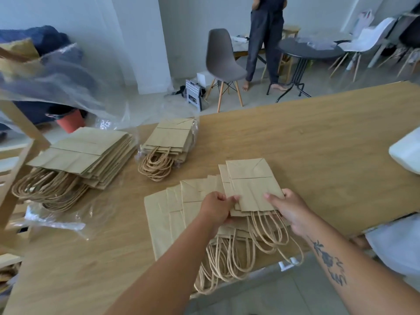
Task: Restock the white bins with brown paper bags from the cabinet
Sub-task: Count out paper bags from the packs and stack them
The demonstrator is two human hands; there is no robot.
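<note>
Near the front edge of the wooden tabletop (318, 137): a small stack of flat brown paper bags with twisted-cord handles (252, 185), gripped from both sides. Left hand (216, 208) curled on the stack's left edge, thumb on top. Right hand (288, 208) curled round the lower right corner, fingers over the top bag. Handles pointing toward the front edge.

Underneath and to the left, a fanned spread of more brown bags (168, 214), overlapping, flat on the tabletop, cord loops dangling past the front edge. Toward the left edge, a large stack of bigger brown bags (84, 153) on clear plastic wrap. Just beside it, nearer the back edge, a smaller plastic-wrapped bundle of brown bags (172, 137). At the right edge, only a corner of a white plastic bin (406, 153) in view, well apart from the held stack.

Step in hand, by the look of it: squaring up a handful of bags before loading. Next, probably: lift clear of the fanned spread, carry right to the white plastic bin, with a firm grip against sliding bags and snagging cord loops.
</note>
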